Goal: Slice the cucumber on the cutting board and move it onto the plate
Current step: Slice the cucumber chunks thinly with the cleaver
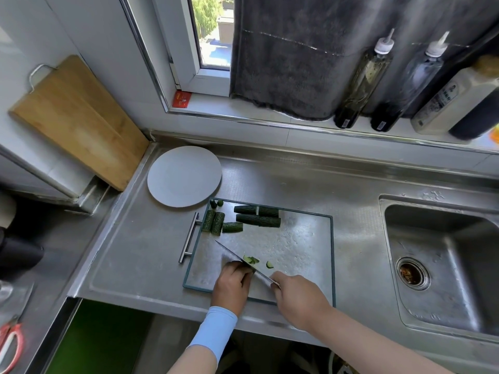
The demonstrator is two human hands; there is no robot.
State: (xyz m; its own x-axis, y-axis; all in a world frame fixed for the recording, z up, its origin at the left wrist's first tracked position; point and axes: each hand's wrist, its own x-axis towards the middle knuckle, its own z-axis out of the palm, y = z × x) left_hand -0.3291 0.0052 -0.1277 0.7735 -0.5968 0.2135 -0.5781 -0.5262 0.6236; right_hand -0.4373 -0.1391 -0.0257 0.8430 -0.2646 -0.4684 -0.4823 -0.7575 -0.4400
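A steel cutting board (297, 244) with a handle on its left lies on the counter. Several dark green cucumber lengths (258, 215) lie along its far edge, and small cut slices (251, 259) sit near the front. My right hand (298, 299) grips the handle of a knife (237, 259), whose blade runs diagonally over the board. My left hand (233, 282), fingers curled, holds a cucumber piece against the blade; the piece is mostly hidden under my fingers. A round white plate (184, 176) stands bare just beyond the board's far left corner.
A sink (442, 263) lies to the right. A wooden board (78, 120) leans against the wall at the left. Several bottles (364, 79) stand on the window ledge, beside a dark towel (294, 55). Red-handled scissors (10, 344) lie at the lower left.
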